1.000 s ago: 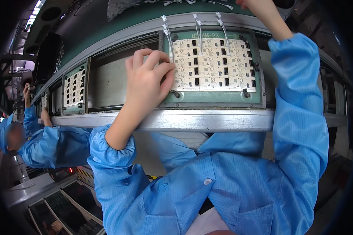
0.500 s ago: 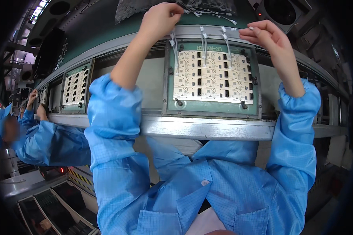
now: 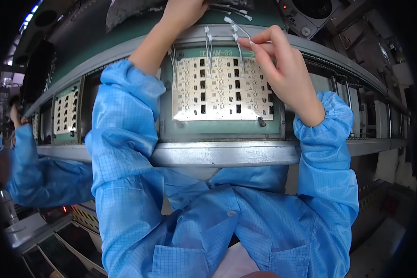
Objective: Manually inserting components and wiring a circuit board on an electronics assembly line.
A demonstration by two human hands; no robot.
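My right hand (image 3: 287, 74) is above the upper right of the panel, thumb and forefinger pinched on a short white connector cable (image 3: 242, 31). Its free plug points up and left. My left hand (image 3: 183, 14) reaches past the panel's far edge, beside loose cables (image 3: 236, 10); its fingertips are largely cut off by the picture's top. A panel of pale circuit boards (image 3: 187, 104) with black components sits in a green fixture (image 3: 222, 130). Several white cables, one a middle cable (image 3: 210, 55), lie from the boards over the fixture's far edge.
A metal rail (image 3: 227, 154) runs along the near side of the line. Another fixture with boards (image 3: 66, 111) stands to the left, where a person in blue (image 3: 46, 180) works. A clear plastic bag (image 3: 129, 11) lies at the back, and a dark round device (image 3: 310, 14) stands at far right.
My right hand has moved left and inward, over the panel's upper right corner, with the cable now showing clearly. My left hand has moved toward the top edge. The whole view has shifted.
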